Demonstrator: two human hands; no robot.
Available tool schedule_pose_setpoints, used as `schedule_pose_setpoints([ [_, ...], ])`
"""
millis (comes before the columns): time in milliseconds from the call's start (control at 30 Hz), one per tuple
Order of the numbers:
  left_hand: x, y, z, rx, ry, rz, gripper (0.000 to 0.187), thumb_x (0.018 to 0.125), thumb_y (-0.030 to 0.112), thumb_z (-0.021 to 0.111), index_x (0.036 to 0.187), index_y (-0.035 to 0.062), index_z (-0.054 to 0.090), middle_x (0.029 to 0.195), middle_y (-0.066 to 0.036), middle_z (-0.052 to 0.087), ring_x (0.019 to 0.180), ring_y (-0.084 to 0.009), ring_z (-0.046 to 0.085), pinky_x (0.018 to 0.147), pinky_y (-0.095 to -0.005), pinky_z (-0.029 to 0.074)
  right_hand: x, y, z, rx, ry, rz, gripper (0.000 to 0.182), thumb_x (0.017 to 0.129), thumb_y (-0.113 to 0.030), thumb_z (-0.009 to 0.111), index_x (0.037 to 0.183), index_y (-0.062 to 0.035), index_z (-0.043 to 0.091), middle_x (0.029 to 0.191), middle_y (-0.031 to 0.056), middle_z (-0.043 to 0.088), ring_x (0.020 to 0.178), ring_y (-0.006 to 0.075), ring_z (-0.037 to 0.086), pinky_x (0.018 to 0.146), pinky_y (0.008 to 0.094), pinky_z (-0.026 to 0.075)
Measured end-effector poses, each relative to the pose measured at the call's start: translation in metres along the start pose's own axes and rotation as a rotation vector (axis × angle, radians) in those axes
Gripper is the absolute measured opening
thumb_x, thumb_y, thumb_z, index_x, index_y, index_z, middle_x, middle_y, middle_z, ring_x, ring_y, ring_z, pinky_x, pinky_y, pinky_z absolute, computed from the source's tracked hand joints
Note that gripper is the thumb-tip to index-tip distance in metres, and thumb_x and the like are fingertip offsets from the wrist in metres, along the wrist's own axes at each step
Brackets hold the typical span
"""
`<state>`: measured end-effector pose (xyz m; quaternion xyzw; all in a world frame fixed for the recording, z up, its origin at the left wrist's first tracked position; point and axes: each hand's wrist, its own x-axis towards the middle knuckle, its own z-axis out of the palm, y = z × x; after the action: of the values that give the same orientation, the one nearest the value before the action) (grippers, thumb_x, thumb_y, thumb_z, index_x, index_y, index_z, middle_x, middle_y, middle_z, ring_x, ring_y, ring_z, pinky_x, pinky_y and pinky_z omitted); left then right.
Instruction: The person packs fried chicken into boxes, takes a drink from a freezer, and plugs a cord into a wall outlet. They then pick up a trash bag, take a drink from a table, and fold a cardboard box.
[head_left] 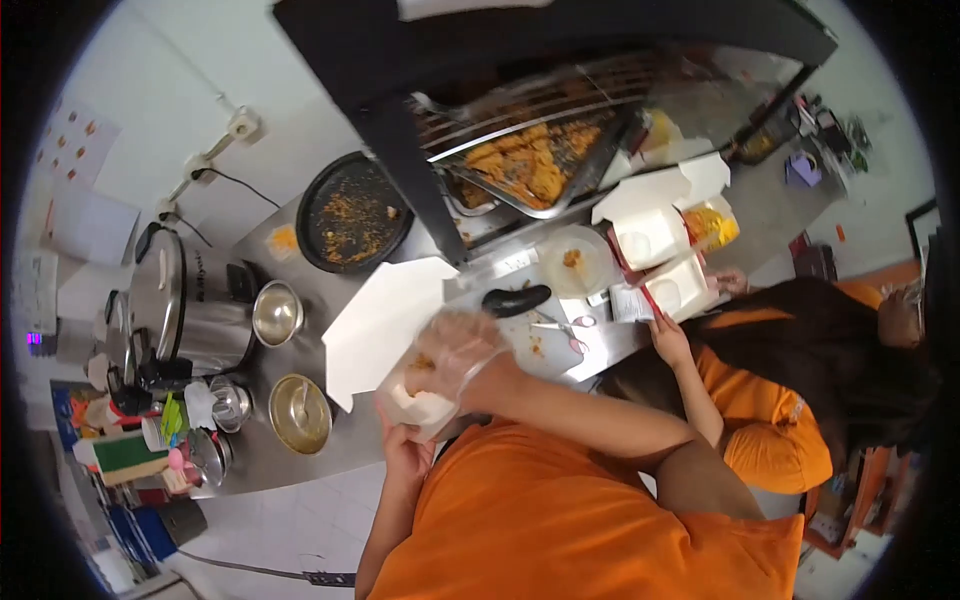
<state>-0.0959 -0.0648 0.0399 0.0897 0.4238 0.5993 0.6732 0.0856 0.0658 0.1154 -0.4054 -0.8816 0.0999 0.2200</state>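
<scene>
My left hand [408,452] is closed on the lower edge of an open white paper food box [434,412], which is tilted near my body. Its large white lid [385,325] stands spread out over the counter. My right hand [462,352], in a clear plastic glove, reaches across into the box. Its fingers are bent round a brown piece of fried food [422,374], partly hidden by the glove. Inside the box there is also something white. Beside the right hand lie black-handled tongs [516,299] and scissors [565,325] on the metal counter.
A display warmer holds a tray of fried food [530,170]. A black crumb-covered pan [352,215], metal bowls [300,414] and a large steel cooker [200,300] stand at the left. At the right, a co-worker's hand [672,340] touches another open box [675,285].
</scene>
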Motion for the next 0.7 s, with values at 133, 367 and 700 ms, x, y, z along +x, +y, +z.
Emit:
schedule_pose_setpoints([
  [133, -0.008, 0.011, -0.003, -0.151, -0.023, -0.017, 0.089, 0.066, -0.003, 0.046, 0.151, 0.0188, 0.031, 0.14, -0.017, 0.047, 0.131, -0.0392, 0.05, 0.108, -0.0628, 0.044, 0.041, 0.08, -0.059, -0.103, 0.538, 0.247, 0.03, 0.082, -0.019, 0.069, 0.109, -0.0069, 0.067, 0.109, 0.0126, 0.065, 0.102, 0.0312, 0.061, 0.087, 0.0487, 0.047],
  [367, -0.009, 0.008, 0.004, -0.033, -0.001, 0.043, 0.085, 0.062, -0.001, 0.047, 0.144, 0.017, 0.035, 0.141, -0.017, 0.044, 0.131, -0.0406, 0.048, 0.103, -0.0692, 0.045, 0.168, 0.163, -0.06, -0.018, 0.101, 0.23, 0.031, 0.092, -0.017, 0.052, 0.117, -0.0044, 0.066, 0.121, 0.018, 0.067, 0.109, 0.0322, 0.066, 0.091, 0.0423, 0.051],
  [700, -0.014, -0.004, -0.007, -0.03, 0.03, 0.068, 0.082, 0.065, 0.0, 0.048, 0.146, 0.0111, 0.036, 0.139, -0.015, 0.048, 0.133, -0.0374, 0.048, 0.108, -0.0611, 0.045, 0.213, 0.201, -0.021, -0.253, 0.254, 0.251, 0.035, 0.096, -0.023, 0.049, 0.123, -0.0059, 0.063, 0.122, 0.0188, 0.066, 0.115, 0.0376, 0.063, 0.098, 0.0448, 0.051],
])
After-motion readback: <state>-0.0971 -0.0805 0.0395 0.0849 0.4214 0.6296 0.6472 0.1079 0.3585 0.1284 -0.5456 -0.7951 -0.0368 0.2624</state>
